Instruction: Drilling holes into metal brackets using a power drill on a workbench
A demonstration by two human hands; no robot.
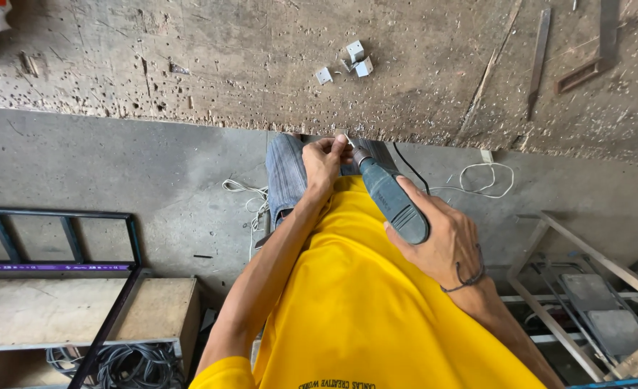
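My right hand [438,241] grips a grey-blue power drill [389,196] that points up toward the edge of a worn wooden workbench [261,65]. My left hand [324,160] pinches a small pale piece right at the drill's tip, just below the bench edge. Both hands are held in front of my yellow shirt and jeans. Three small white metal brackets [348,63] lie on the bench top beyond the hands.
A dark metal frame [67,238] with a wooden board stands at the left, coiled cables under it. Metal frames [585,288] lie on the floor at the right. White cords [486,176] trail across the concrete floor. Wood strips [538,50] rest on the bench's right.
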